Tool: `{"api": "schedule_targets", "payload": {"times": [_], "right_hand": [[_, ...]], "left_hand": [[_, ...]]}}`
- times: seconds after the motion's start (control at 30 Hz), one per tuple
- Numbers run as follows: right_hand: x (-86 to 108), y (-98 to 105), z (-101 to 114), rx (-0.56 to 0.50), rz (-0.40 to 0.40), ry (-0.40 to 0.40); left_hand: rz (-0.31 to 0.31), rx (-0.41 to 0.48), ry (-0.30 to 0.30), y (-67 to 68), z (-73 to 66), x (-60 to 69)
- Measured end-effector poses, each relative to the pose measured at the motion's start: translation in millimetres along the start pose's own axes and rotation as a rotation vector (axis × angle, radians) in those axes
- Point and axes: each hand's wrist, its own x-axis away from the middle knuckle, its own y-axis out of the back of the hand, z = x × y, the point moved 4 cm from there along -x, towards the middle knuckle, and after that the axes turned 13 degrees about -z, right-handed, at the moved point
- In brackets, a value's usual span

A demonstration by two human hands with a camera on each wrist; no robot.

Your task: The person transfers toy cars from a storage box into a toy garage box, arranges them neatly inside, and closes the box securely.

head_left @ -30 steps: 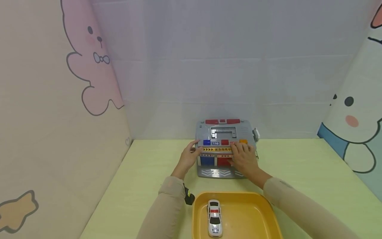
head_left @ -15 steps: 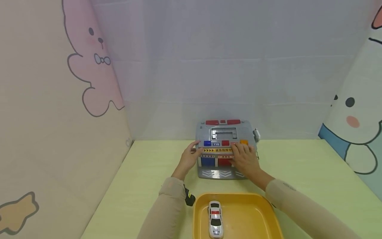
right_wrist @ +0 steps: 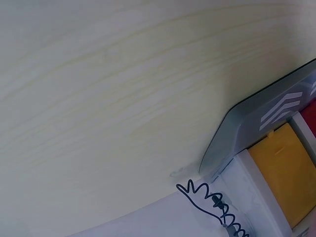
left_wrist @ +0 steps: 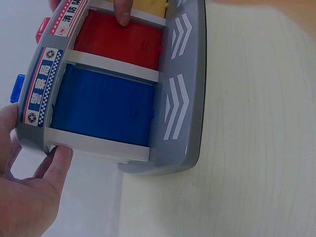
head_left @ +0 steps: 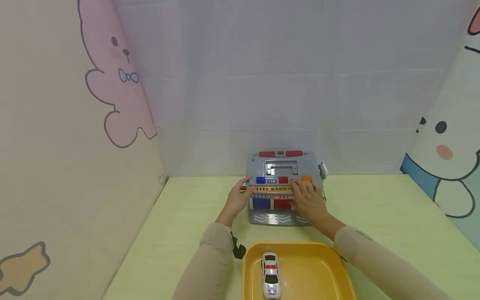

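Note:
A grey toy garage [head_left: 277, 168] stands at the back of the table, with red lights on top, colored buttons and blue, red and yellow doors. My left hand [head_left: 236, 199] grips its left front corner; in the left wrist view, that hand [left_wrist: 29, 197] has a thumb and fingers around the edge beside the blue door [left_wrist: 103, 103]. My right hand [head_left: 308, 201] holds the garage's front ledge, fingers on top near the buttons. One of its digits touches the red door [left_wrist: 118, 42]. The yellow door [right_wrist: 284, 173] looks closed in the right wrist view.
A yellow tray [head_left: 311, 248] stands in front of the garage, with a white toy police car [head_left: 271, 275] inside. A dark coiled cord [right_wrist: 200, 190] hangs at the garage's right side. A pale curtain [head_left: 240, 104] rises behind the table [head_left: 183, 216].
The view has shifted very slightly. Both hands keep the same places on the toy garage, and the car stays in the tray.

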Motion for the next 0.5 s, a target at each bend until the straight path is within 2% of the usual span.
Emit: {"api": "schedule_targets", "payload": {"times": [0.27,0.5], "right_hand": [[-1.4,10,-2,-0.101,0.066,-0.081],[-4.8,20,-13,-0.184,0.009,-0.179]], "left_hand": [[-0.006,0.012,0.007,-1.4,4.1,0.6],[-0.004,0.019,0.017,-2.3,0.8,-0.5]]}}
